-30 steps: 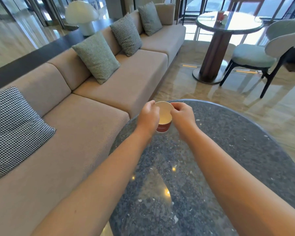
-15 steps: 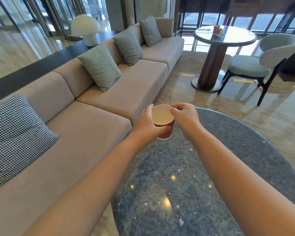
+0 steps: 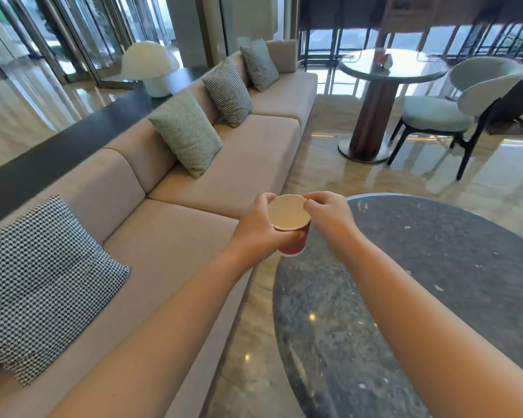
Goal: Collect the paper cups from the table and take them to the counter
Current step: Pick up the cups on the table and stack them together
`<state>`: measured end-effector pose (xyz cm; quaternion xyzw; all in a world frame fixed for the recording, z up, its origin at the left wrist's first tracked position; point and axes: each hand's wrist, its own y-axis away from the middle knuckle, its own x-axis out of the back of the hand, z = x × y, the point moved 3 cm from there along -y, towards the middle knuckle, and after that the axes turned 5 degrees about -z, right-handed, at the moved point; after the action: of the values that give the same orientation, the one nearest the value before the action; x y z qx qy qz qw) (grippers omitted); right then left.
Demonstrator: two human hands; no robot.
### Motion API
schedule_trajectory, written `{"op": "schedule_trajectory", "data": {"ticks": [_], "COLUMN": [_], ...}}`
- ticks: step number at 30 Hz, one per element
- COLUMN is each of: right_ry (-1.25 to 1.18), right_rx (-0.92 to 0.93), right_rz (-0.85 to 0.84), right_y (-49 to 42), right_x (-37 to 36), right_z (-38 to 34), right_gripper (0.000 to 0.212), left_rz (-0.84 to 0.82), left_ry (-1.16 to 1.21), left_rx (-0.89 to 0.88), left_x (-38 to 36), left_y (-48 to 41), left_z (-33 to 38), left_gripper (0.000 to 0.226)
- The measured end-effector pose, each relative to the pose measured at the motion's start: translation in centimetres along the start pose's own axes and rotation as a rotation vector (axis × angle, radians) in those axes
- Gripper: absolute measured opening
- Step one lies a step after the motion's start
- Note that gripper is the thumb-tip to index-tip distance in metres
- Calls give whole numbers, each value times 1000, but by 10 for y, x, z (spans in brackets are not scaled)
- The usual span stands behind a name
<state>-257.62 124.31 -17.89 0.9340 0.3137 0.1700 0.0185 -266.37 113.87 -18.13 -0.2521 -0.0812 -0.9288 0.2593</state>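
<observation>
Cup [image 3: 294, 245] held over the desk [image 3: 405, 282] edge, left hand [image 3: 255, 229] with its grip curled round the wall, right hand [image 3: 329, 218] pinching the rim, maybe nested cups, hard to tell; keep it upright, don't crush it.

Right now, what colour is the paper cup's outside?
Dark red; the paper cup shows best in the head view.

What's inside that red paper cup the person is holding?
Only a plain cream lining shows inside the red paper cup; no drink or object is visible. The right hand pinches its rim and the left hand grips its side, covering those edges.
</observation>
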Motion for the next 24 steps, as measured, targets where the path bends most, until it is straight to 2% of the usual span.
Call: {"op": "schedule_trajectory", "data": {"ticks": [10,24], "right_ry": [-45,-124], "right_rx": [-8,-75], "right_rz": [68,195], "right_y": [-47,-181], "right_x": [-41,-16], "right_z": [-14,-24], "right_gripper": [27,22], "left_rz": [-81,-271], "left_ry": [2,10], "left_rx": [-62,-115], "left_x": [39,30], "left_y": [-56,-221], "left_z": [-34,-35], "left_gripper": [79,90]}}
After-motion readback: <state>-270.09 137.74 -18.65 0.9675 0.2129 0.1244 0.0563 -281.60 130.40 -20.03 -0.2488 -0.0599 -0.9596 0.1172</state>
